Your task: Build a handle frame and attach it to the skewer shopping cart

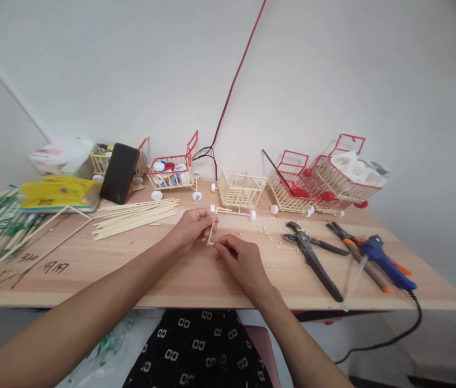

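Note:
Over the middle of the table, my left hand (196,225) has its fingers closed round the upper part of a short thin wooden stick (211,235). The stick slants down, with a small piece crosswise at its lower end. My right hand (242,261) is pinched at that small crosswise piece, its fingertips partly hidden. Just beyond both hands stands a mini cart (241,188) built of pale sticks, with white cap wheels (252,215). Loose sticks (135,215) lie in a bundle left of my left hand.
Finished carts with red trim (171,172) line the wall. At right lie black-handled cutters (312,258), pliers (359,253) and a blue glue gun (387,264) with its cord. Stick scraps (267,235) are scattered near the cutters. Packaged sticks (1,226) and a phone (119,172) are at left.

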Available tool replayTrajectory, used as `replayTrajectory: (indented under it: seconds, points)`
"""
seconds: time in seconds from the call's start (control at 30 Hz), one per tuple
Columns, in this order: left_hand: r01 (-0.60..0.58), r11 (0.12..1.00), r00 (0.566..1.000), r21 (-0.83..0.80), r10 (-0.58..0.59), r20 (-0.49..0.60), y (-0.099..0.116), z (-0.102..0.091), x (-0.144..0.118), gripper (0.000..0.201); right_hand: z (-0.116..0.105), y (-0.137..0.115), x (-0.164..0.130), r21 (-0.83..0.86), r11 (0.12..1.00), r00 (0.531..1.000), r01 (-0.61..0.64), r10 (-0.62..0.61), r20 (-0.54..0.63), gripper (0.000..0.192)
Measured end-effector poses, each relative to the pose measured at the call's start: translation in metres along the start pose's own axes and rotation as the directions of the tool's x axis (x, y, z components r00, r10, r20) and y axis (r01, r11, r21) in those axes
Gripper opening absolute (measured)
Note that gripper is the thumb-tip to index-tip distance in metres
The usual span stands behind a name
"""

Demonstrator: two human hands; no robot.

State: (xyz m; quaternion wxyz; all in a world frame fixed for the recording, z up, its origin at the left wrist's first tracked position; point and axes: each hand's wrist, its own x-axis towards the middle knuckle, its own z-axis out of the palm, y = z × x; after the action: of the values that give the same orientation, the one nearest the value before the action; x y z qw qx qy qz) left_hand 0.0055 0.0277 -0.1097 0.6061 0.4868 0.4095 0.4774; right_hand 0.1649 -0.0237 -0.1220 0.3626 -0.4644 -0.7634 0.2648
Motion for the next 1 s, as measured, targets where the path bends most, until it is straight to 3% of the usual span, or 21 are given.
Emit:
replayTrajectory:
  seconds: [1.0]
  points:
    - [0.022,1.000,1.000,-0.013,-0.022,0.016,0.0020,0.0013,-0.0007,0.023,-0.0009,-0.0001,0.0004,0.012,1.000,1.000,-0.003,0.003,0.004,0.015]
